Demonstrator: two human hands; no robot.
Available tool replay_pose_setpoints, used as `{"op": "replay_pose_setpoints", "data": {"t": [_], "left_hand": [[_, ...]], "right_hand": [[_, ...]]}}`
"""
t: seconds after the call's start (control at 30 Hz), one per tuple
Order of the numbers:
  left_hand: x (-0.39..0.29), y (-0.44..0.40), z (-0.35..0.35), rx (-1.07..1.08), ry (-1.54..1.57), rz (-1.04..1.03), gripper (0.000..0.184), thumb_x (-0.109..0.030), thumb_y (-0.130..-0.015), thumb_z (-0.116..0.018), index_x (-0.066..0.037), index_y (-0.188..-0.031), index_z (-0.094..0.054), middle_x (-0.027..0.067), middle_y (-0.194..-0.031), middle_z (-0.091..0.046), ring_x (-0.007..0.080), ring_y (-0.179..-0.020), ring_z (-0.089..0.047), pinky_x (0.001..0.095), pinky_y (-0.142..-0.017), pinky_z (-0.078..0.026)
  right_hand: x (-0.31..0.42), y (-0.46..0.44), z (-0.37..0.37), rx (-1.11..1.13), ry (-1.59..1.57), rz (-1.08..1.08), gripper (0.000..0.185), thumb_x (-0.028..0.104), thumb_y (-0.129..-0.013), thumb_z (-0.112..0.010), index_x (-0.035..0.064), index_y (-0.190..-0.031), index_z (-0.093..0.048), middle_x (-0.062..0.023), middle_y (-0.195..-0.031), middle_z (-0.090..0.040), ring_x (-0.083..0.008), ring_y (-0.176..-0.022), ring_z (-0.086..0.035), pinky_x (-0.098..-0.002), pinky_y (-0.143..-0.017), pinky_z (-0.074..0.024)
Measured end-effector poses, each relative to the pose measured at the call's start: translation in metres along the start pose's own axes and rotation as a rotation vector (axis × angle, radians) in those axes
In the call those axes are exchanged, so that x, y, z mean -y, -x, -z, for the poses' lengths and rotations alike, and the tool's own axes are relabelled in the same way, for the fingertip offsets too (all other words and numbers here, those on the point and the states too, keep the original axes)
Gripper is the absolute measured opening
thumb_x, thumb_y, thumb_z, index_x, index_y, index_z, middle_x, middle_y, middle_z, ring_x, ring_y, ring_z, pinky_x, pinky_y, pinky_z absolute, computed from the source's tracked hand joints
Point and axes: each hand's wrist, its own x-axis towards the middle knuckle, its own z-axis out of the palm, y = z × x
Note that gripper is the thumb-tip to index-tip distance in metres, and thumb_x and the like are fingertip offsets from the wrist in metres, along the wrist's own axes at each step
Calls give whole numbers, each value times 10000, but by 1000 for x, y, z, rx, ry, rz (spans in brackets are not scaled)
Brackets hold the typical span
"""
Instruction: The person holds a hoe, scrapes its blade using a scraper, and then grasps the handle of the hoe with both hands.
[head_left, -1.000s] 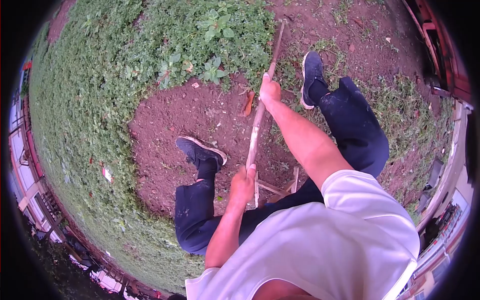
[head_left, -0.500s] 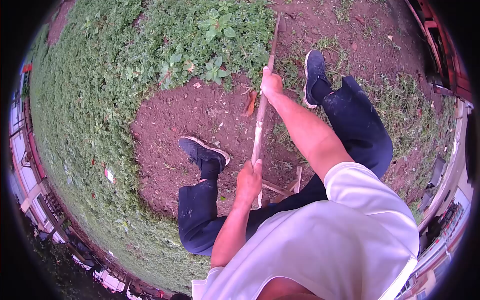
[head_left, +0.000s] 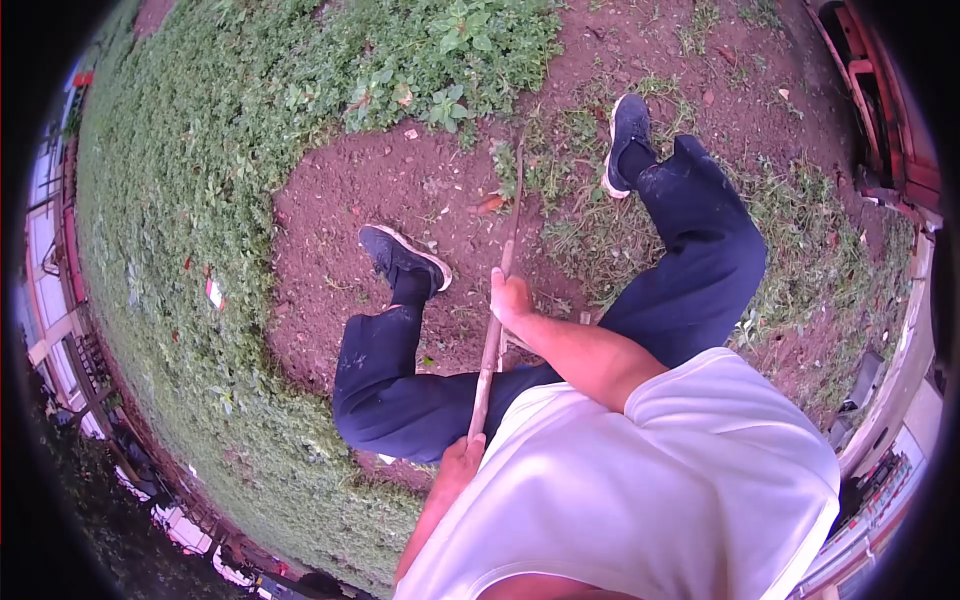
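A long-handled hoe (head_left: 486, 375) slants across the middle of the view, its far end down at the weeds and its blade hard to make out there. My right hand (head_left: 511, 297) is closed around the middle of the shaft. Lower down, close to my body, my left hand (head_left: 461, 466) grips the butt end of the handle. Bare brown soil (head_left: 330, 225) lies under the shaft, and loose uprooted weeds (head_left: 580, 225) are strewn to its right.
Dense green weeds (head_left: 190, 270) cover the ground at left and top. My left shoe (head_left: 405, 262) is on the soil; my right shoe (head_left: 628, 145) is farther ahead. An orange-brown leaf (head_left: 488, 204) lies near the shaft. A red structure (head_left: 885, 110) stands at far right.
Both hands have drawn the hoe back toward my body. Its far end has come down from the top edge over the soil. The view has shifted slightly.
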Motion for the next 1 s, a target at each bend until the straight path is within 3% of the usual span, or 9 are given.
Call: {"op": "replay_pose_setpoints", "data": {"t": [0.07, 0.33, 0.43, 0.5, 0.57, 0.63, 0.73, 0.87, 1.0], "left_hand": [[32, -3, -3, -67, -1, -79, 434, -367, -1054, -552, 46, -939, -617, 136, -752, -647, 211, -708, -589, 392, -691, -491], [-92, -57, -13, -68, -150, -281, 446, -375, -1049, -558, 61, -976, -621, 201, -778, -653, 281, -734, -628, 429, -720, -496], [-133, -106, -24, -18, -85, -387, 446, -407, -1060, -537, 15, -932, -607, 117, -706, -610, 234, -629, -595, 392, -613, -489], [-167, -106, -27, 185, 168, -142, 421, -431, -1069, -510, -53, -895, -573, 13, -656, -514, 135, -521, -502, 325, -486, -435], [-149, -106, -22, 160, 180, -92, 411, -443, -1069, -505, -80, -881, -549, -14, -650, -472, 95, -496, -448, 294, -446, -398], [-131, -101, -28, 154, 192, -37, 403, -455, -1070, -500, -108, -867, -525, -41, -645, -429, 56, -471, -394, 263, -407, -362], [-113, -87, -23, 148, 281, 16, 364, -402, -1077, -501, -67, -987, -614, -55, -628, -452, 68, -490, -413, 254, -444, -322], [-64, -53, -6, 13, -173, -60, 456, -391, -1040, -551, 54, -1023, -647, 138, -799, -669, 222, -758, -634, 382, -737, -501], [-16, -14, 1, -7, -58, -19, 485, -407, -1034, -564, 66, -974, -655, 179, -796, -675, 239, -780, -642, 393, -764, -512]], "right_hand": [[2, 12, 17, 134, -138, 3, 671, 566, -995, -488, -6, -708, -686, -205, -665, -681, -359, -691, -715, -498, -686, -519], [76, -90, 116, -18, -492, 184, 545, 503, -1010, -541, 22, -777, -645, -92, -624, -621, -228, -579, -625, -397, -590, -479], [116, -146, 148, -54, -379, 232, 632, 554, -1005, -484, -8, -782, -668, -164, -681, -668, -321, -682, -683, -470, -708, -512], [122, -163, 139, -85, -220, 220, 652, 565, -1001, -467, -22, -825, -690, -198, -743, -693, -368, -762, -699, -490, -765, -513], [119, -152, 119, -162, -74, 176, 717, 588, -992, -427, -59, -912, -728, -275, -895, -721, -479, -976, -691, -523, -902, -499], [102, -144, 91, -186, 0, 169, 714, 578, -993, -435, -64, -873, -724, -308, -865, -694, -480, -967, -690, -520, -896, -501], [95, -134, 84, -114, -37, 162, 721, 582, -992, -441, -68, -837, -710, -322, -840, -678, -484, -942, -690, -522, -867, -505], [37, -70, 68, 8, 3, 119, 743, 591, -1001, -401, -60, -797, -695, -315, -804, -672, -491, -907, -687, -541, -827, -498], [-6, -34, 26, 32, -16, 133, 708, 590, -992, -451, -36, -754, -679, -254, -717, -659, -427, -823, -693, -521, -792, -489]]}}
